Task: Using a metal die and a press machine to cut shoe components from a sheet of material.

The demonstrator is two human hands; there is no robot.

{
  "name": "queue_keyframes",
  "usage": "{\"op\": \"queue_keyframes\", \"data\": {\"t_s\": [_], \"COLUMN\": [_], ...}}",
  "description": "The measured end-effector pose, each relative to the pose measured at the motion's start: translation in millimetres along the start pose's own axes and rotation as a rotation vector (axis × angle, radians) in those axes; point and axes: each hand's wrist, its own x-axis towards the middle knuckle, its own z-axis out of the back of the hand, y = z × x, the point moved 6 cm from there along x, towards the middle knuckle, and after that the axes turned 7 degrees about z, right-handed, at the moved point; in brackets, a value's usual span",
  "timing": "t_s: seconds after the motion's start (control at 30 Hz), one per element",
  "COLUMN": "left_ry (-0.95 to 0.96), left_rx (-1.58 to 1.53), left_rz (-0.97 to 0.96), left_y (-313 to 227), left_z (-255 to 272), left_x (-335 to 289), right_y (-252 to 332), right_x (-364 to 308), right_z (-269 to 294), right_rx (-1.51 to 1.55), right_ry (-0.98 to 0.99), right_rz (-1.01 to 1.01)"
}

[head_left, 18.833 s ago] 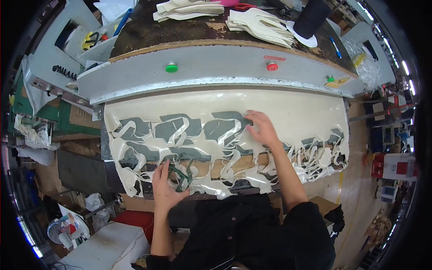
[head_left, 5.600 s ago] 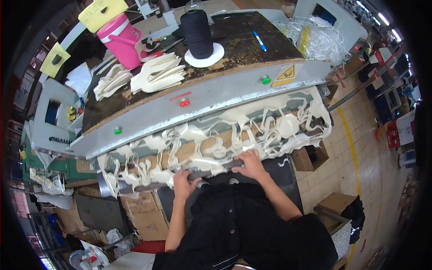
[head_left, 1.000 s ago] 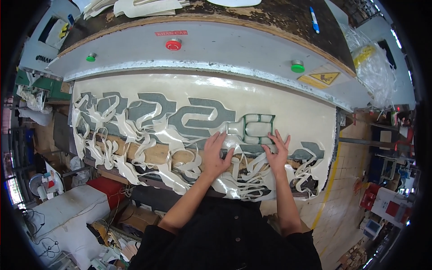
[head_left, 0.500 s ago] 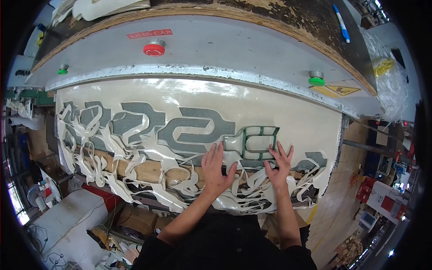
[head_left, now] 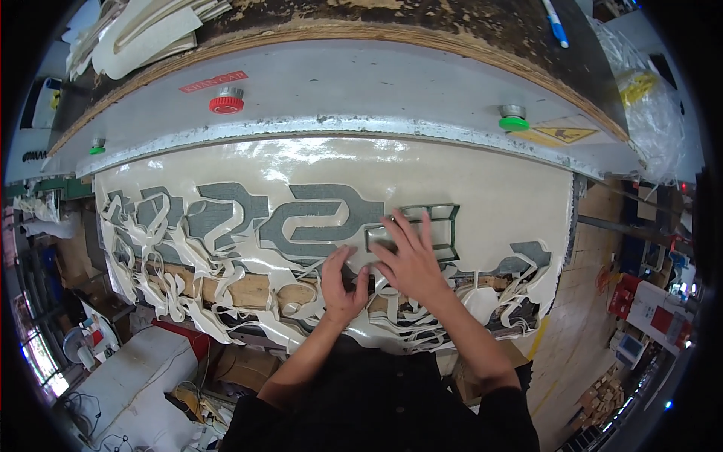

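A dark green metal cutting die (head_left: 454, 230), a thin-walled open outline, rests on a glossy cream sheet (head_left: 504, 181) right of the middle. My right hand (head_left: 414, 265) reaches over the die, fingers stretched and apart, the fingertips touching its left part and hiding some of it. Just to the left, my left hand (head_left: 343, 290) is curved near the sheet's cut edge, thumb apart from the fingers, with nothing visible in it. Beside the die, a fork-shaped cut-out (head_left: 354, 222) exposes grey material. Similar openings continue leftward, with cream offcut strips (head_left: 282, 305) tangled along the near edge.
A grey machine beam (head_left: 339, 87) crosses behind the sheet, carrying a red button (head_left: 226, 104) and green buttons, one at right (head_left: 514, 122). On its worn top lie stacked cream pieces (head_left: 143, 38) and a pen (head_left: 556, 26). Clear plastic wrapping (head_left: 655, 135) hangs at right.
My right hand has moved left over the die, and my left hand has drawn slightly left and nearer me. The die's outline sits differently, reaching further left. The head view has shifted slightly.
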Motion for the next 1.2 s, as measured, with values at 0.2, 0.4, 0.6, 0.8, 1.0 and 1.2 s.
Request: {"op": "queue_keyframes", "data": {"t_s": [0.2,0.4,0.6,0.8,1.0,1.2], "left_ry": [-0.03,0.202,0.358,0.355,0.224,0.157], "left_rx": [-0.019,-0.384,-0.824,-0.552,-0.607,-0.56], "left_rz": [-0.017,0.075,0.258,0.278,0.503,0.552], "left_y": [-8,-68,-111,-109,-77,-46], "left_z": [11,24,16,23,24,32], "left_x": [-8,23,25,29,16,30], "right_y": [-7,4,40,46,37,33], "right_x": [15,-10,-34,-50,-101,-106], "right_z": [0,75,95,94,70,73], "right_rx": [0.016,0.22,0.305,0.375,0.697,0.669], "right_ry": [0.145,-0.231,-0.446,-0.505,-0.851,-1.033], "right_rz": [0.077,0.03,0.016,-0.011,-0.307,-0.374]}}
